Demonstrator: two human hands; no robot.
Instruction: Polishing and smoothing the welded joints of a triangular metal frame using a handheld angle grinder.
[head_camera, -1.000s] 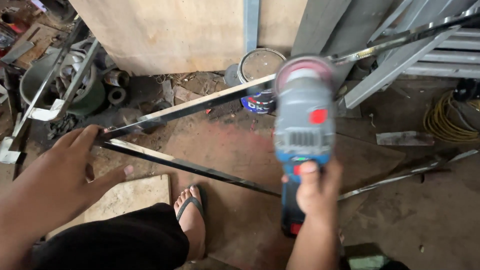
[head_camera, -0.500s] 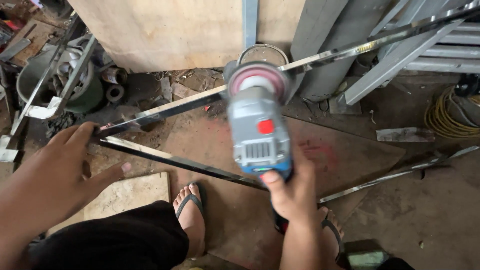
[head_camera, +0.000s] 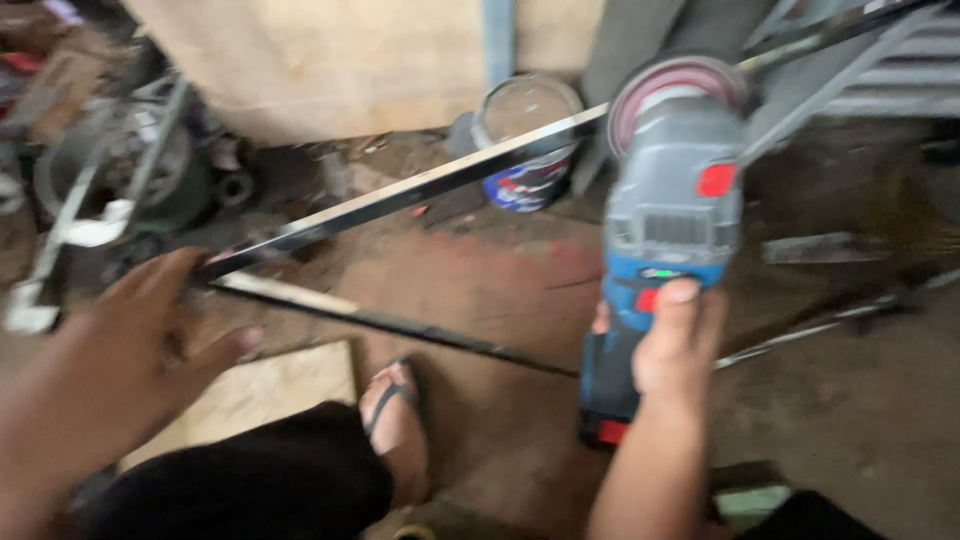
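Head view. The right hand (head_camera: 672, 345), at 4 o'clock, is closed round a blue-and-grey cordless angle grinder (head_camera: 665, 230), its disc up at 1 o'clock over a long metal bar (head_camera: 420, 190). The left hand (head_camera: 120, 350), at 8 o'clock, fingers spread, rests on the bar's near end. Motion blur hides whether disc and bar touch; no ground patch is discernible, so grinding appears barely started. A paint can (head_camera: 528, 140) stands at 12 o'clock.
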